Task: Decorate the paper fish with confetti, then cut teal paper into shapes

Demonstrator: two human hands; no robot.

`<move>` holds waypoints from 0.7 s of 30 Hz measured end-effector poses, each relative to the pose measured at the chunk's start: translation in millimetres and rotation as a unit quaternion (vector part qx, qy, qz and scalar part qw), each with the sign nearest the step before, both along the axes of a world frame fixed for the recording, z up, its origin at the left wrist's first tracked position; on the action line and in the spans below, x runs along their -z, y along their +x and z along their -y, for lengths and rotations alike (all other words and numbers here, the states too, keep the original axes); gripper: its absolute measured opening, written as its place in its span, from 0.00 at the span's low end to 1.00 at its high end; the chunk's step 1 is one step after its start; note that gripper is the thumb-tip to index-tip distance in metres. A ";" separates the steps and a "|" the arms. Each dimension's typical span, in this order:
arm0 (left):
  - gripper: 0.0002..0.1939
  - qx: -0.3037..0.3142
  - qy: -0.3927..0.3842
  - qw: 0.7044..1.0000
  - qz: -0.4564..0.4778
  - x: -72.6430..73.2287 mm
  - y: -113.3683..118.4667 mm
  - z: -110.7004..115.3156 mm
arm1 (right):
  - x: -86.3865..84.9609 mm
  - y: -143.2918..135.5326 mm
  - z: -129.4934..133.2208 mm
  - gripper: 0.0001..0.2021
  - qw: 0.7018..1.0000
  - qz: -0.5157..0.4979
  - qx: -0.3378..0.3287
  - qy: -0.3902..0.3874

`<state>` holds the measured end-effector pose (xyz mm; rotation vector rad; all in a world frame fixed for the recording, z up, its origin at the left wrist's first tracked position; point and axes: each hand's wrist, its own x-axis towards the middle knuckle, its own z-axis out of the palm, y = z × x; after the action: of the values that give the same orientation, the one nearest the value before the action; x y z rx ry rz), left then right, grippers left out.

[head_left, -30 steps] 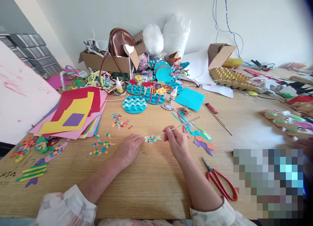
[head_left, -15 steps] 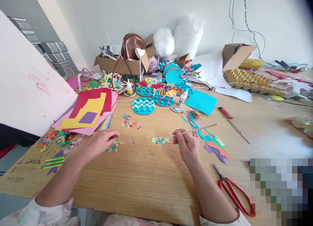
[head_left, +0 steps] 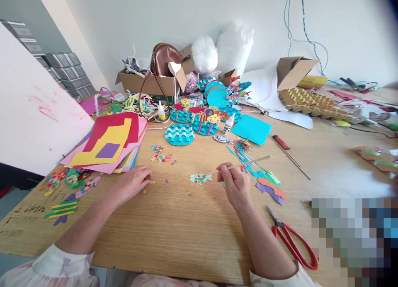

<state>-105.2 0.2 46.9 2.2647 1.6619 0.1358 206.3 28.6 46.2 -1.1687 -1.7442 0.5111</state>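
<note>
My right hand (head_left: 235, 183) grips a thin wooden stick (head_left: 259, 159) whose far end reaches the tail side of a pale green paper fish (head_left: 200, 178). The fish lies flat on the table, its body covered with coloured dots. To the left, my left hand (head_left: 132, 185) is lowered over small round paper dots (head_left: 143, 191), palm down, fingers bent together at the tips. The hand covers most of those dots, and whatever its fingertips may hold is hidden.
Beyond the hands lie triangle scraps (head_left: 163, 157), a turquoise wavy disc (head_left: 179, 135) and a white glue bottle (head_left: 228, 124). Coloured paper sheets (head_left: 107, 131) are stacked at left, near finished paper fish (head_left: 88, 187). Red-handled scissors (head_left: 294, 241) rest beside my right forearm.
My left hand has come down over the dots and now covers most of them. The right hand keeps its hold on the stick, and the view has shifted slightly.
</note>
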 end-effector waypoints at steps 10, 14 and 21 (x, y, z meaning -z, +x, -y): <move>0.05 -0.001 -0.012 1.000 0.010 10.7 -7.1 -6.7 | -0.9 -0.1 0.1 0.17 1.000 -0.005 -0.007 0.009; 0.06 -0.007 -0.010 1.000 0.005 9.5 -5.0 -6.2 | -0.3 0.4 -0.6 0.18 1.000 -0.004 -0.011 0.009; 0.05 -0.005 -0.007 1.000 0.023 1.9 -0.2 -1.5 | -0.5 0.0 0.6 0.18 1.000 0.004 -0.007 -0.002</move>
<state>-105.4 1.7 45.0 2.2261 1.6467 0.1775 206.3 28.1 46.7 -1.1631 -1.7606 0.5182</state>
